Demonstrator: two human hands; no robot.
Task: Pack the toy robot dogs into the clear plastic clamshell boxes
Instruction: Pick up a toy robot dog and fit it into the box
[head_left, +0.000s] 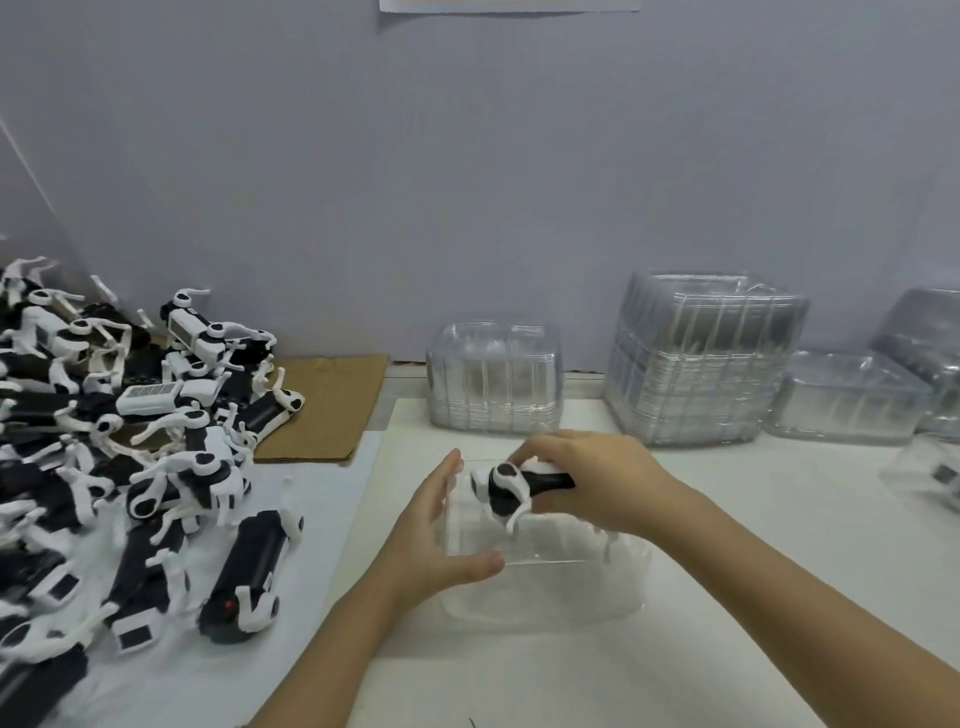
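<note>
Item in hand: one black-and-white plastic toy robot dog (514, 483), gripped round its dark body by the right hand (587, 478), whose fingers (540, 447) are curled over its back. The dog is held clear above the open clear plastic clamshell box (545, 597) on the white desk (727, 649). Long axis: left to right across the view, rounded white-and-black end toward the left hand (441, 535), white legs hanging down toward the tray. Left hand: fingers straight and apart, laid against the box's left wall, thumb along its near edge, steadying it and gripping nothing. Governing relation: the tray lies directly beneath the dog and appears to run the same way as its body, so the seating move is judged a straight lowering by the right hand; the legs look likeliest to snag the rim. Stock: heap of loose toy dogs (130, 467) far left; nested stack of empty clear boxes (696, 364) behind.
</note>
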